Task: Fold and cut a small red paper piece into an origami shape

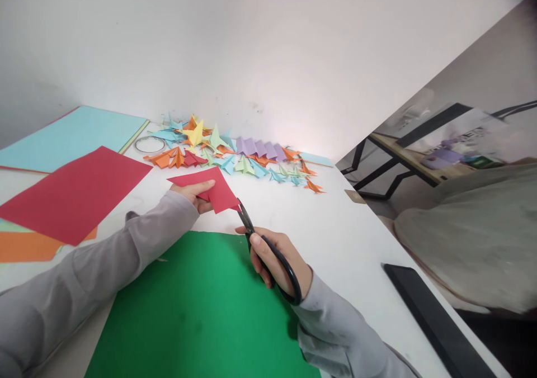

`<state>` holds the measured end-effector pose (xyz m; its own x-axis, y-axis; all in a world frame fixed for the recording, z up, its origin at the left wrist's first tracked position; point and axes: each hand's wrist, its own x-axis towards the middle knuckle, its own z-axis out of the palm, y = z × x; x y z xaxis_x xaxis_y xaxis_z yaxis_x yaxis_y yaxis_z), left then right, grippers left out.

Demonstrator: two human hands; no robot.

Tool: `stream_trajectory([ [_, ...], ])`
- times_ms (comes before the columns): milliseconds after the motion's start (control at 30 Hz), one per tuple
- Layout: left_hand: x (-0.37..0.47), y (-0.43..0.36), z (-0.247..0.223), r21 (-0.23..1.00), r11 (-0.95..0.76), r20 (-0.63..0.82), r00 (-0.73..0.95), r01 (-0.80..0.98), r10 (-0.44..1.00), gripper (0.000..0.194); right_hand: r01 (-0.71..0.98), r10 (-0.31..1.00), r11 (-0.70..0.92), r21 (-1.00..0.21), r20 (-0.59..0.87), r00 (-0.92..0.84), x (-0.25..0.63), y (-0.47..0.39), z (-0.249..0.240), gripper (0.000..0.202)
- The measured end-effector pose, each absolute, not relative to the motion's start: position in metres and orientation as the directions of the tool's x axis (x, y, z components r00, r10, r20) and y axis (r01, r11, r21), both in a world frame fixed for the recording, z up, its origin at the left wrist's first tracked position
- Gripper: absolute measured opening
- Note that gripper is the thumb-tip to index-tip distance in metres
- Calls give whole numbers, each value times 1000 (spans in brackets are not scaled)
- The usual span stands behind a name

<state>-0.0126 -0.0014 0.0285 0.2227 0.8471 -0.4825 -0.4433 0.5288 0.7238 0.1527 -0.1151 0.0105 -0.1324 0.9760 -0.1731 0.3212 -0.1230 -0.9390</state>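
Between thumb and fingers, my left hand (pixel 196 194) pinches a folded piece of red paper (pixel 224 190) above the white table. My right hand (pixel 279 255) is wrapped round the black handles of a pair of scissors (pixel 289 272). The scissors' blades point up and left and meet the right-hand corner of the red paper. Whether the blades are fully closed on that corner is too small to tell. Below both hands lies a large sheet of green paper (pixel 188 311). Parts of my left fingers are hidden behind the red paper.
Folded paper shapes (pixel 218 149) in several colours line the wall, beside a round ring (pixel 150 144). Red sheet (pixel 84 193), blue sheet (pixel 79 135) and orange paper (pixel 33 246) lie at left. A black bar (pixel 432 316) rests near the right edge; a grey cover (pixel 461 238) is beyond.
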Motion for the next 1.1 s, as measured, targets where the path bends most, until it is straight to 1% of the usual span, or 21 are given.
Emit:
stream_trajectory([
  [167,-12,-3,31,732,512,-476,201,-450,856,17,320,975,-134,-938,-183,-129,153,-115,10,62],
  [467,-13,1,24,732,521,-478,215,-439,852,27,337,974,-133,-932,-185,-128,154,-115,9,66],
  [733,-11,-1,26,724,517,-484,198,-456,852,20,356,975,-117,-927,-175,-138,154,-114,8,65],
  [967,-12,0,25,706,538,-493,226,-461,841,25,369,977,-104,-924,-164,-135,154,-114,8,64],
  [1100,-12,0,24,717,533,-481,235,-449,845,22,369,977,-100,-924,-161,-140,154,-114,9,65],
])
